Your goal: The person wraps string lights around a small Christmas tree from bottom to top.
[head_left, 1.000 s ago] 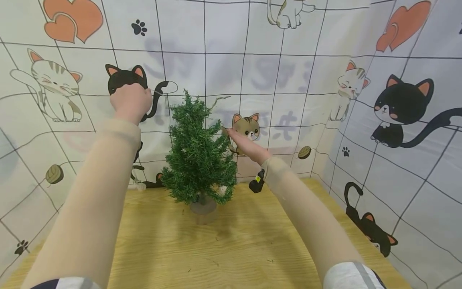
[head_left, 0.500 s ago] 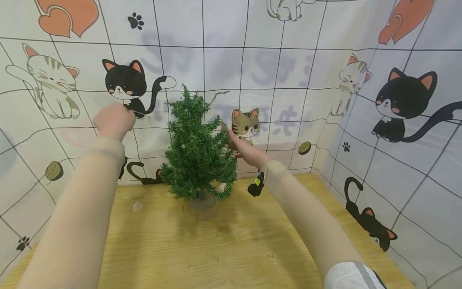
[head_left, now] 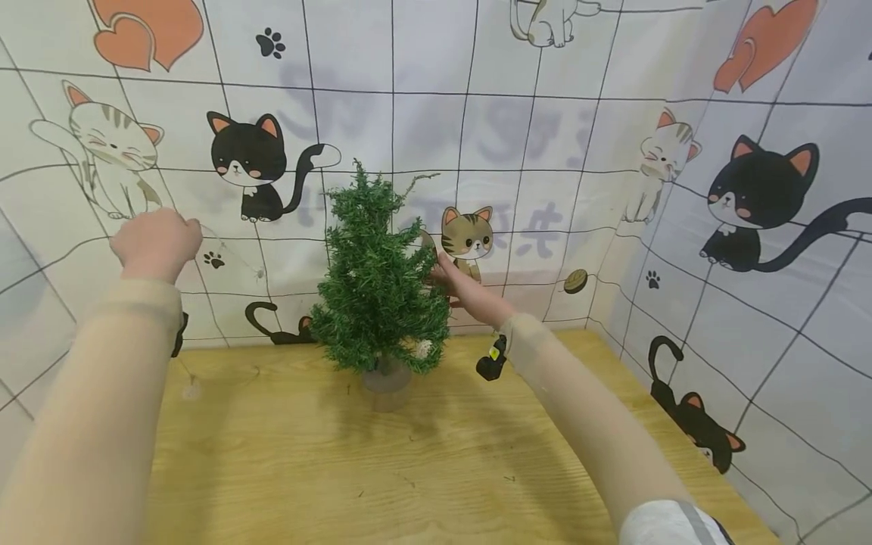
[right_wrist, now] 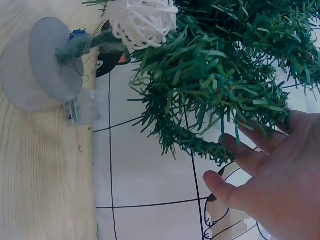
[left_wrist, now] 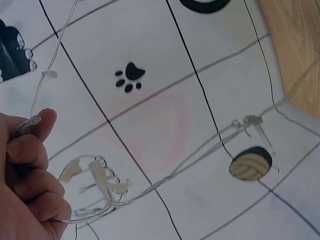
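My left hand [head_left: 157,241] is raised at the left, well away from the small green artificial Christmas tree [head_left: 381,280]. Its curled fingers [left_wrist: 31,150] grip a thin clear wire [left_wrist: 150,190] with small bulb-like pieces along it, seemingly a light string. One stretch runs from the fist toward the tree; another hangs below the hand. At the tree's right side my right hand [head_left: 473,291] has its fingers extended against the branches, the fingertips partly hidden by needles [right_wrist: 210,85]. A white woven ball [right_wrist: 142,22] sits among the low branches.
The tree's round grey base [right_wrist: 55,65] stands on a wooden table [head_left: 381,477] near its back edge. A small clear plastic piece [right_wrist: 82,109] lies beside the base. Cat-printed cloth [head_left: 531,151] closes off the back and right. Bits of green needle lie on the tabletop.
My left hand has moved left and down from beside the treetop, drawing the wire out to the left. The right hand stays at the tree's right side, slightly lower.
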Demonstrator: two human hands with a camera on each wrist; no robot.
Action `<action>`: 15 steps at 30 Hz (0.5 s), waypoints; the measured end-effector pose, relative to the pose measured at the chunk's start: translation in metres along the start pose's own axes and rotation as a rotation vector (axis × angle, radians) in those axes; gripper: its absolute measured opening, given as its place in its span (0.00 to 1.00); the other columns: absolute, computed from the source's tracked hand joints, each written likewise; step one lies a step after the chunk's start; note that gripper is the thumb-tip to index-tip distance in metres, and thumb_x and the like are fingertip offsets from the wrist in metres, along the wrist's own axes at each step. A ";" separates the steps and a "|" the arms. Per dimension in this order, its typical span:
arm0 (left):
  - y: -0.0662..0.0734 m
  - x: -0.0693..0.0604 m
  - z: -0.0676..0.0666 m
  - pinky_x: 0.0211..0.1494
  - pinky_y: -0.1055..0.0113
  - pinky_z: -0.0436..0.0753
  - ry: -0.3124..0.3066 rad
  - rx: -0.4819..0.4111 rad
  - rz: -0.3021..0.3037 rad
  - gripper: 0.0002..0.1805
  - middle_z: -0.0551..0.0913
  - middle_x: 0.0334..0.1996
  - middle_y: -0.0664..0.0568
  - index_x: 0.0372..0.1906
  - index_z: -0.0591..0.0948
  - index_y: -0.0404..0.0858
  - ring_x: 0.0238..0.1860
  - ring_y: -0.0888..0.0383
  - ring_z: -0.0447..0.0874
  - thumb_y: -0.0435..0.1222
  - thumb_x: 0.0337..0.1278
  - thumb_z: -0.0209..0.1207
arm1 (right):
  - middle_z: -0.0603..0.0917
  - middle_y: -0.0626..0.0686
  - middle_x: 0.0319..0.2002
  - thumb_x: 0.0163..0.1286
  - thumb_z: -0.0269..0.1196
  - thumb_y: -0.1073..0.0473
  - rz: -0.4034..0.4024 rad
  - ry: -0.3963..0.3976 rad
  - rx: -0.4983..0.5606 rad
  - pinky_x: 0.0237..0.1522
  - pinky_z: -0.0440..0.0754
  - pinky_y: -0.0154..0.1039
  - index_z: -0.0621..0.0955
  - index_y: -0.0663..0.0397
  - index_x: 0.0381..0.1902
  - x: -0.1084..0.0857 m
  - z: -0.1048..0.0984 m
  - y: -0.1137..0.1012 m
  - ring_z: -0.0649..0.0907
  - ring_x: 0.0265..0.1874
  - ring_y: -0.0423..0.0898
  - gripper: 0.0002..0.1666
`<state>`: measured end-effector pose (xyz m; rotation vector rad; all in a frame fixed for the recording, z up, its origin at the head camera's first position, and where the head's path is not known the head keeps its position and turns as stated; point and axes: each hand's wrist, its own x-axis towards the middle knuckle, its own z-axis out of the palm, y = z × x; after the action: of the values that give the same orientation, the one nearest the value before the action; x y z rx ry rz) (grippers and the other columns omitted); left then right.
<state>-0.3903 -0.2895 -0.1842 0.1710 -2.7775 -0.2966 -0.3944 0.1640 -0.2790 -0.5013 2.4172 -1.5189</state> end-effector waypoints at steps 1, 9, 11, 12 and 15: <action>-0.004 -0.002 -0.004 0.24 0.50 0.72 -0.001 0.010 -0.003 0.30 0.72 0.21 0.36 0.17 0.69 0.37 0.25 0.41 0.72 0.48 0.70 0.30 | 0.54 0.51 0.75 0.66 0.29 0.20 0.001 0.002 -0.003 0.69 0.56 0.54 0.51 0.47 0.77 -0.001 0.000 0.000 0.56 0.73 0.53 0.53; -0.026 -0.020 -0.036 0.25 0.48 0.69 0.018 0.054 0.031 0.34 0.72 0.21 0.39 0.16 0.68 0.39 0.26 0.39 0.72 0.55 0.70 0.26 | 0.62 0.58 0.72 0.76 0.30 0.31 -0.130 0.108 -0.041 0.66 0.56 0.62 0.58 0.52 0.75 -0.013 -0.002 0.000 0.62 0.70 0.57 0.42; -0.029 -0.026 -0.045 0.24 0.49 0.68 0.022 0.064 0.051 0.35 0.72 0.19 0.40 0.16 0.68 0.39 0.25 0.40 0.71 0.57 0.70 0.26 | 0.64 0.60 0.70 0.78 0.33 0.36 -0.182 0.190 -0.058 0.66 0.58 0.62 0.62 0.54 0.73 -0.020 -0.002 -0.002 0.64 0.68 0.59 0.38; -0.030 -0.030 -0.050 0.23 0.50 0.68 0.024 0.072 0.061 0.35 0.71 0.19 0.41 0.16 0.67 0.39 0.24 0.41 0.71 0.58 0.70 0.27 | 0.64 0.59 0.70 0.79 0.35 0.38 -0.208 0.236 -0.072 0.65 0.59 0.60 0.63 0.54 0.72 -0.024 -0.001 -0.003 0.64 0.69 0.58 0.36; -0.031 -0.042 -0.064 0.21 0.53 0.66 0.024 0.105 0.086 0.35 0.69 0.15 0.46 0.14 0.65 0.40 0.21 0.45 0.69 0.60 0.69 0.29 | 0.65 0.57 0.70 0.79 0.43 0.43 -0.293 0.367 -0.097 0.63 0.64 0.56 0.70 0.57 0.67 -0.038 0.003 -0.008 0.66 0.67 0.55 0.30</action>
<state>-0.3267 -0.3246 -0.1453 0.0796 -2.7688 -0.1260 -0.3570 0.1737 -0.2720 -0.6728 2.8075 -1.7478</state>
